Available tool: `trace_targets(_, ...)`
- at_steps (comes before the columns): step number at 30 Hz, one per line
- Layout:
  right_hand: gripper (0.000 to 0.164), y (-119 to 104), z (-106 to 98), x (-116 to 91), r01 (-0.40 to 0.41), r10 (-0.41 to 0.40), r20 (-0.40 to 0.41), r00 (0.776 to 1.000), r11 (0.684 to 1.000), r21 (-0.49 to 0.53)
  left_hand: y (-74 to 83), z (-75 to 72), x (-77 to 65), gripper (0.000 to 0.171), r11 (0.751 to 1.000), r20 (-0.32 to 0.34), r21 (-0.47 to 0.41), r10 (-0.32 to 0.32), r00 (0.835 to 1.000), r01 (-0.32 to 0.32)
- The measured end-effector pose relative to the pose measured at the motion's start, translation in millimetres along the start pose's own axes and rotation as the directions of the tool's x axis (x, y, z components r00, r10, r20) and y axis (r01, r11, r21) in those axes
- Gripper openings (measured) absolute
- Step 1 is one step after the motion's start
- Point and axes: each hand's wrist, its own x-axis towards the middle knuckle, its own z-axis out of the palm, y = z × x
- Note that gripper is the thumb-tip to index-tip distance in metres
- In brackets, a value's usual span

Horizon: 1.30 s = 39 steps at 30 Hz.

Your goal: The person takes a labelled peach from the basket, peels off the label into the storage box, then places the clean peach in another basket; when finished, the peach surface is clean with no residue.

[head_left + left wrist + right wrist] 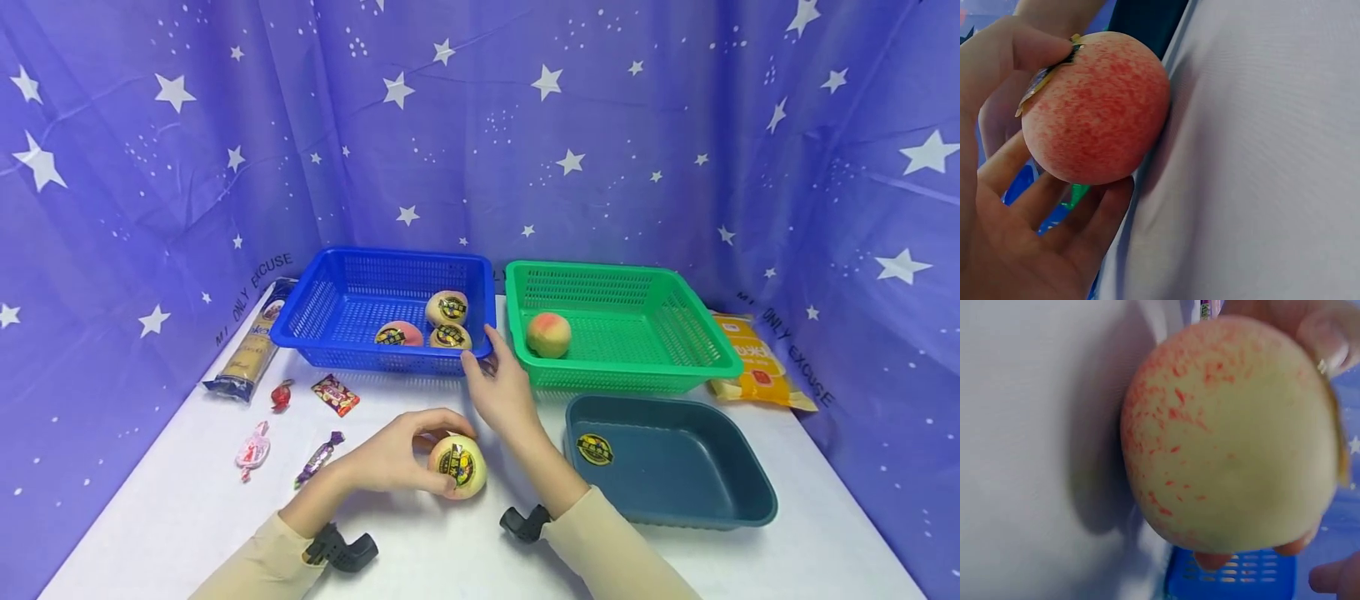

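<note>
Head view: a violet-blue curtain printed with white stars closes in the white surface behind and at both sides. With the held peach as the dial's centre and twelve at the far side, the green basket lies between one and two o'clock with a single peach inside; the blue basket, at eleven, has three labelled fruits toward its near right corner. A bump there could send those rolling, and the likeliest cause is the right hand at one o'clock: thumb and forefinger stand apart by that corner, gripping nothing visible, though contact with the rim I cannot tell. The dark tray sits at three, beside the right forearm, so a wide elbow swing might shove it. Packets lie at ten and between two and three.

The left hand is half curled, pinching the held peach between thumb and fingers, low over or on the surface. Being round, the fruit could slip and roll if fingertip pressure slackens, perhaps toward the wrapped sweets around nine to ten. Smallest worry: the thumb presses its label, whose edge lifts, so dragging might peel it.
</note>
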Motion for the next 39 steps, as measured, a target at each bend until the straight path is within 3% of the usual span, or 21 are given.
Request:
trace_targets(4,0.071,-3,-14,-17,0.085,-0.074,0.061,0.995,0.975,-0.204,0.0,1.9,-0.6,0.059,1.0,-0.009,0.018,0.015,1.0,-0.014)
trace_targets(8,0.06,-9,-27,-40,0.238,-0.208,0.116,0.971,0.857,-0.457,1.1,1.6,-1.8,0.058,1.0,-0.007,0.022,-0.01,1.0,0.01)
trace_targets(11,0.049,-17,-35,-53,0.304,-0.26,0.158,0.953,0.793,-0.529,1.0,0.6,-2.7,0.058,0.999,-0.006,0.026,-0.032,0.999,0.032)
trace_targets(15,0.037,-25,-47,-63,0.354,-0.277,0.223,0.935,0.795,-0.493,-1.0,0.3,-3.9,0.063,0.999,0.008,0.022,-0.04,0.999,0.04)
trace_targets(18,0.033,-26,-56,-65,0.415,-0.299,0.308,0.903,0.793,-0.447,-2.9,0.8,-4.4,0.073,0.999,0.029,0.015,-0.042,0.999,0.042)
trace_targets(24,0.036,-15,-66,-69,0.577,-0.354,0.527,0.772,0.739,-0.349,-3.5,2.9,-4.2,0.079,0.999,0.031,0.045,-0.028,0.999,0.026)
trace_targets(27,0.033,-8,-66,-68,0.611,-0.374,0.578,0.725,0.737,-0.29,-2.8,3.7,-3.5,0.079,0.997,0.017,0.056,-0.049,0.999,0.048)
trace_targets(32,0.03,-2,-64,-66,0.627,-0.387,0.599,0.701,0.734,-0.26,-2.4,5.0,-3.2,0.074,0.994,0.006,0.056,-0.094,0.996,0.094)
trace_targets(39,0.029,1,-63,-64,0.65,-0.406,0.615,0.676,0.721,-0.24,-2.9,5.0,-3.4,0.076,0.995,0.003,0.045,-0.095,0.996,0.094)
